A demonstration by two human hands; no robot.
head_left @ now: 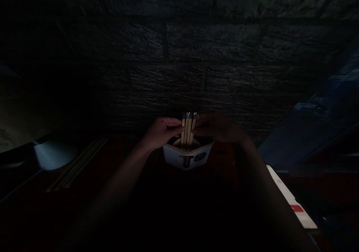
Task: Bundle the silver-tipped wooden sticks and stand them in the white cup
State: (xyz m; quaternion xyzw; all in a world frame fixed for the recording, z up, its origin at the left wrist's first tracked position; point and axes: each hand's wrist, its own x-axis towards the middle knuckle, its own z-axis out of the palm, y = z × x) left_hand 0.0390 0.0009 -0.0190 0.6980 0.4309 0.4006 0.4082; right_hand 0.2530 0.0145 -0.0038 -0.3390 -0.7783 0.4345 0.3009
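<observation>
In front of the wall, my left hand (164, 133) and my right hand (217, 127) meet around a small bundle of pale wooden sticks (188, 132). The sticks stand nearly upright, with dark, shiny bands at their top ends. My left thumb and fingers are closed on the bundle from the left. From the right, my right hand's fingertips pinch it; that hand is in deep shadow. The sticks' lower ends are down in a white angular holder (176, 160), which has a cut-out and a dark oval on its front. Inside the holder, a round tan rim partly shows.
Several long thin sticks (84, 162) lie on the dark reddish table at left, beside a pale cone-shaped object (54, 156). A brick wall (185, 42) rises behind. On the right are a bluish panel (303, 124) and a white strip with a red mark (288, 196).
</observation>
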